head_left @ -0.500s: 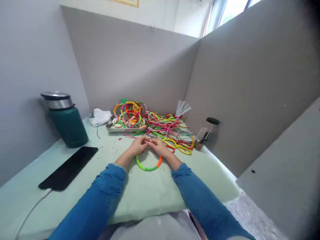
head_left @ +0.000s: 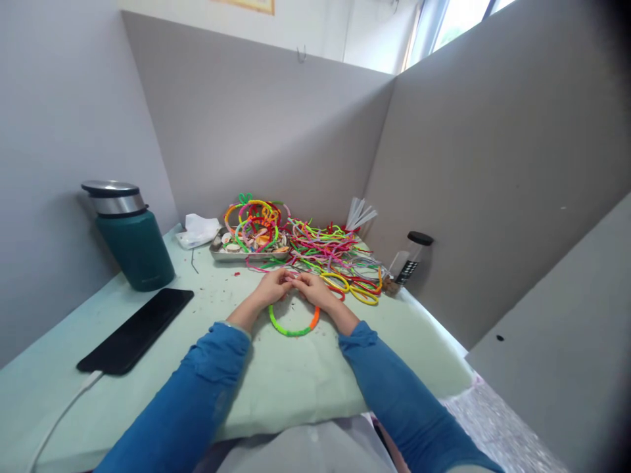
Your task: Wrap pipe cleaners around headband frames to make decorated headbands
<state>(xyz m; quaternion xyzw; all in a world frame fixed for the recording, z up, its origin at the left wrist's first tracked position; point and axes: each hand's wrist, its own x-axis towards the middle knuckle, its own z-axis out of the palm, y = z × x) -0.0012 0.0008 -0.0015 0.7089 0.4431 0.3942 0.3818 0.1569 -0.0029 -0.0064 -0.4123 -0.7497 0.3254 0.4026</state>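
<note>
Both hands meet at the far side of a ring wrapped in green and orange pipe cleaner (head_left: pixel 294 334). My left hand (head_left: pixel 272 287) is closed, its fingertips gripping the ring's top. Closed from the other side, my right hand (head_left: pixel 314 291) has its fingertips touching those of the left. The fingers cover the far part of the ring; its near curve shows below them, green at left and bottom, orange at right. Just beyond the hands lies a heap of loose, coloured pipe cleaners (head_left: pixel 325 243).
A metal tray (head_left: pixel 249 257) holds finished-looking colourful hoops and small pieces. Scissors with yellow handles (head_left: pixel 363 295) lie right of my hands. A green bottle (head_left: pixel 135 246), black phone (head_left: pixel 135 332) with cable and white tissue pack (head_left: pixel 198 230) stand left; a clear jar (head_left: pixel 413 256) stands right.
Almost nothing differs. Both hands stay together at the top of the ring, with only a tiny shift of the fingers.
</note>
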